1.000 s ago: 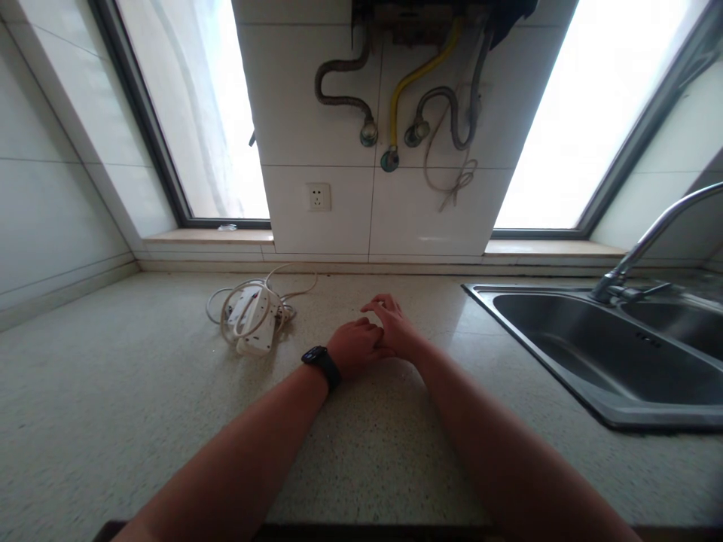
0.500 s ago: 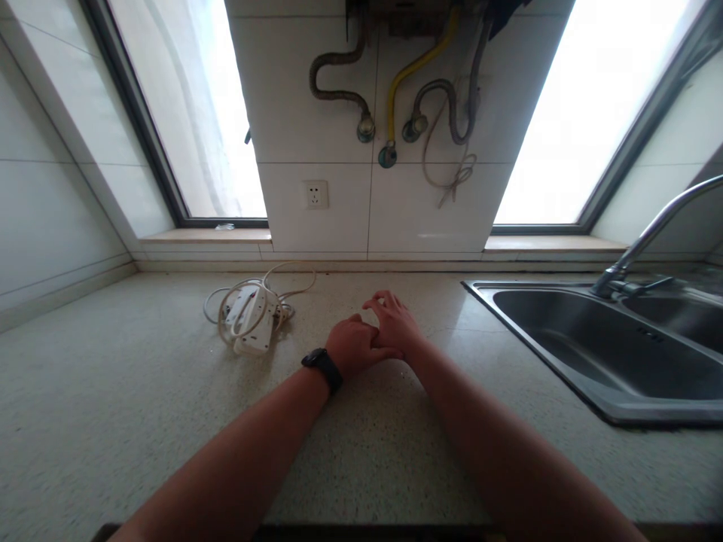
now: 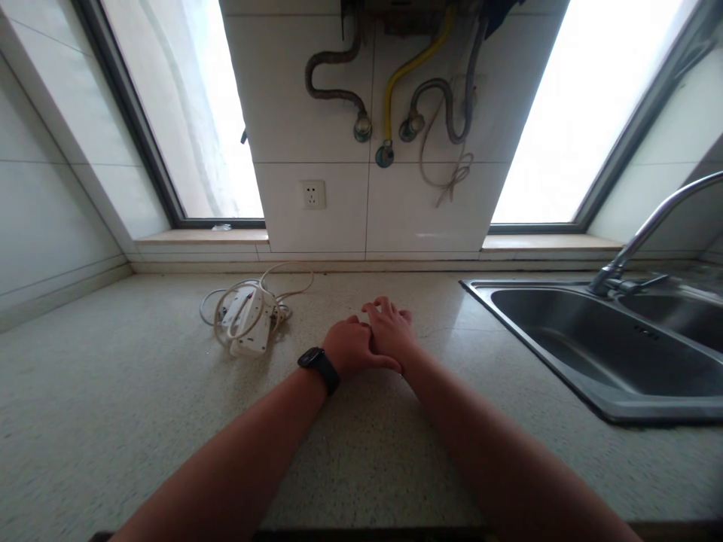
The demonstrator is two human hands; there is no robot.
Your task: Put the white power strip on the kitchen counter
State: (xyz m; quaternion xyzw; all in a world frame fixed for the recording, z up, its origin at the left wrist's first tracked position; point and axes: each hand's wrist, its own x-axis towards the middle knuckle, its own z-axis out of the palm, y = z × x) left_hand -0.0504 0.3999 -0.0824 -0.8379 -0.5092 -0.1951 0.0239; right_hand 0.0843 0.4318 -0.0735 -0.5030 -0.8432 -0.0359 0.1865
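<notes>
The left hand (image 3: pixel 349 349), whose closing cannot be told, is laid against the right hand (image 3: pixel 389 329), which is loosely spread. Leftward on the bench (image 3: pixel 141 399), a power strip (image 3: pixel 255 331) is encircled by cable (image 3: pixel 215 322); this could be snagged by a careless sweep.

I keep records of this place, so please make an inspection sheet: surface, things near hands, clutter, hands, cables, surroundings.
Surface: pale, speckled counter, shiny near the sink.
Things near hands: white power strip, perhaps more than one.
Clutter: small clear item on the left windowsill, kind unclear.
Left hand: overlaps the right hand; watch on wrist; held thing, nothing seen.
Right hand: fingers loosely bent; held thing, nothing seen.
Cables: white cord looped over the power strip; thin cord hanging on the wall.
Surroundings: tap, wall socket, yellow hose, windows.
</notes>
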